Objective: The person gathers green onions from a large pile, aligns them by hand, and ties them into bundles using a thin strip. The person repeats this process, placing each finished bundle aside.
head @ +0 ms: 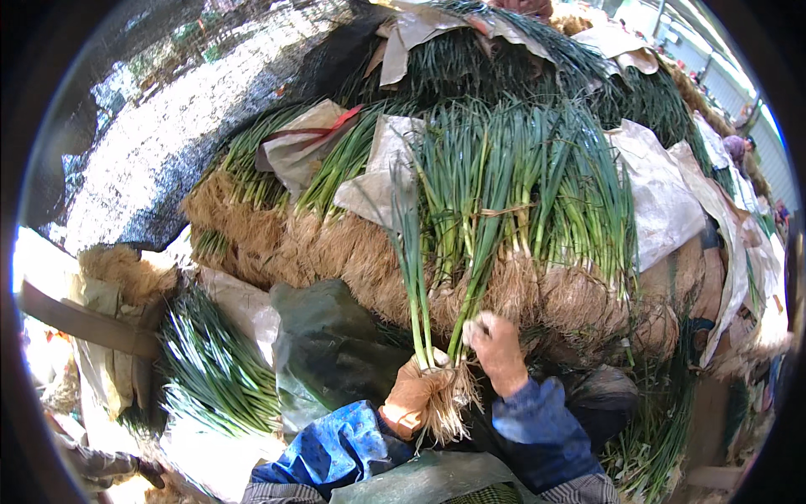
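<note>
My left hand (415, 390) is closed round the white lower stems of a few green onions (417, 302), whose pale stringy roots (450, 416) hang down beside it. My right hand (497, 349) is raised just right of those stems, its fingers curled near the base of one stalk; whether it grips anything cannot be told. Beyond both hands stands a long row of green onions (491, 157) with bushy brown roots (371, 264) towards me. A strand ties one bunch in the row. A blue sleeve covers each forearm.
More green onions (220, 365) lie at the left. Pale sacking (658, 195) covers part of the row's right side, and further piles (466, 63) rise behind. Loose leaves (652, 435) lie at the lower right. Other people are far off at the right edge.
</note>
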Demonstrator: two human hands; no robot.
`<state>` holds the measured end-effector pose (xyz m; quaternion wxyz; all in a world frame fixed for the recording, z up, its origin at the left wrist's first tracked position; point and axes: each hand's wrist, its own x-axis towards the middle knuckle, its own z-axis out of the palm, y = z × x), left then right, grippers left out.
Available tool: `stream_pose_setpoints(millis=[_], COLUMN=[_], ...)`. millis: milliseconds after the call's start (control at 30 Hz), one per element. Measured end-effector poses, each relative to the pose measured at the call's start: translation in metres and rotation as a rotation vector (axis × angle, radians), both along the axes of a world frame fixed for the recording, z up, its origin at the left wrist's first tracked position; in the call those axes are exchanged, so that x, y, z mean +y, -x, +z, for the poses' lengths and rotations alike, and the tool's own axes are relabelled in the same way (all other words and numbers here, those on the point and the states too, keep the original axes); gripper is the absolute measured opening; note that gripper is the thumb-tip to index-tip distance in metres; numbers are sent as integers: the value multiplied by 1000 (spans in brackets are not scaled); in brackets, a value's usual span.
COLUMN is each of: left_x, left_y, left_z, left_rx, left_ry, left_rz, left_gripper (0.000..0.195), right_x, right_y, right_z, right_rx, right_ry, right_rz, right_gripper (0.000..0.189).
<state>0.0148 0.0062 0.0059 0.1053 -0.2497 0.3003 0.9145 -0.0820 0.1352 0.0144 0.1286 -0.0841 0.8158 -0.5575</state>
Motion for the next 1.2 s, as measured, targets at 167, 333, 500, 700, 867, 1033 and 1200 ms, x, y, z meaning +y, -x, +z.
stream_pose_setpoints(millis=[167, 333, 500, 700, 867, 1033, 1200], left_x=[16, 17, 9, 36, 20, 0, -26], left_y=[8, 27, 11, 16, 9, 6, -6], left_z=[23, 39, 44, 39, 14, 36, 36], left_rx=[69, -25, 98, 247, 49, -8, 110], left_ry=[233, 311, 83, 36, 84, 208, -192], left_rz=[-74, -5, -136, -85, -165, -267, -146], left_gripper=[19, 18, 18, 15, 18, 20, 17], right_x=[7, 17, 35, 96, 74, 27, 100], right_y=[25, -9, -68, -84, -46, -30, 14], right_z=[-8, 11, 66, 88, 22, 32, 54], right_rx=[181, 519, 503, 645, -220, -353, 145], right_ry=[-239, 40, 21, 8, 378, 687, 669], right_rz=[32, 74, -177, -93, 58, -205, -530], right_gripper=[27, 25, 14, 14, 34, 25, 22])
